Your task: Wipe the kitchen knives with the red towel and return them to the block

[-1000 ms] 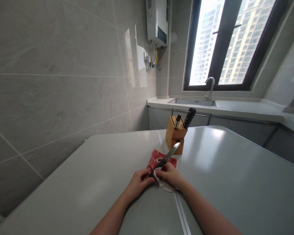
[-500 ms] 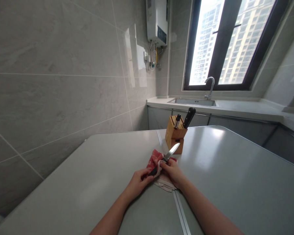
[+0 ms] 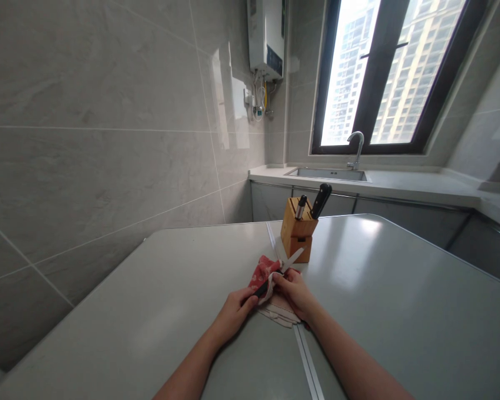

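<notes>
A kitchen knife (image 3: 293, 259) with a black handle points away from me, its blade towards the far right. My left hand (image 3: 236, 309) is closed round the end of its handle. A red and white cloth (image 3: 263, 271) wraps part of the knife near where handle and blade meet. My right hand (image 3: 294, 290) pinches that cloth around the knife. The cloth's pale part hangs below my fingers towards the table. Just beyond the blade tip stands a wooden knife block (image 3: 299, 228), holding a large black-handled knife (image 3: 321, 200) and a smaller-handled tool (image 3: 300, 207).
The pale table (image 3: 183, 266) has a metal seam strip (image 3: 307, 361) running through its middle. Behind it are a counter (image 3: 416, 182) with a sink (image 3: 331, 174) and tap (image 3: 359, 149), a window, and a wall-mounted water heater (image 3: 265, 39). A tiled wall stands at the left.
The knife has tilted and turned slightly, so its blade looks duller and its tip sits a little lower. My left hand has shifted slightly left; both hands keep their hold.
</notes>
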`<state>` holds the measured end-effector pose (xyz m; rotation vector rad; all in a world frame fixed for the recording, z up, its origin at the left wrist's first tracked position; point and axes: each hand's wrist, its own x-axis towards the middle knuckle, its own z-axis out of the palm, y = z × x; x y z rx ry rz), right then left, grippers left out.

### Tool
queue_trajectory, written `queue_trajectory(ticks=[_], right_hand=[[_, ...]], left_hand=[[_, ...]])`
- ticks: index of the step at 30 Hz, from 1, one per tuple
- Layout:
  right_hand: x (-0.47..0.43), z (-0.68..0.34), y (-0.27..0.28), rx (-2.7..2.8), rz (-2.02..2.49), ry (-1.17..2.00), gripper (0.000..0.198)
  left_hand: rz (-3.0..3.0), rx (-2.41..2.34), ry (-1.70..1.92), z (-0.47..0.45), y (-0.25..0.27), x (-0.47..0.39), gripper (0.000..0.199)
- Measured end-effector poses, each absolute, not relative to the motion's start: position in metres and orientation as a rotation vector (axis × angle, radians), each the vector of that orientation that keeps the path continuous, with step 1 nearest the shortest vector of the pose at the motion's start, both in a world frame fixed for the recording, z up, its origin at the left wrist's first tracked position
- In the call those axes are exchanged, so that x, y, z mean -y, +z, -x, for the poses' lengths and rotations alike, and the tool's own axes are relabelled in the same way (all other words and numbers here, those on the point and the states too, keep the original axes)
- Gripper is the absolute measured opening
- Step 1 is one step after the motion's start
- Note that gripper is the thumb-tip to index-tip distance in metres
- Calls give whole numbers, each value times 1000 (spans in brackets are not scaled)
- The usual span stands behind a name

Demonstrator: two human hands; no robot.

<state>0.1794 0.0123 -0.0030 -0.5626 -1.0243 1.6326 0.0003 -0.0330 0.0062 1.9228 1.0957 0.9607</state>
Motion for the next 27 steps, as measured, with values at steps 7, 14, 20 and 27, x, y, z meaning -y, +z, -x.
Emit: queue_trajectory(ticks=[7,14,20,27], right_hand=[[-15,-180,-5,1021,582,1627,24],[-12,-180,0,1011,588,1624,25],[-11,-181,-2,1034,578,1674,21],[-5,-181,2,1153,621,1738,24]], left_hand=[[-1890,-1167,947,1,-4,30,50],[-1923,-1140,940,3,-7,29,52],[-1943,-1138,942,3,-9,27,52],[-1932,-1165,929,4,-10,27,57]])
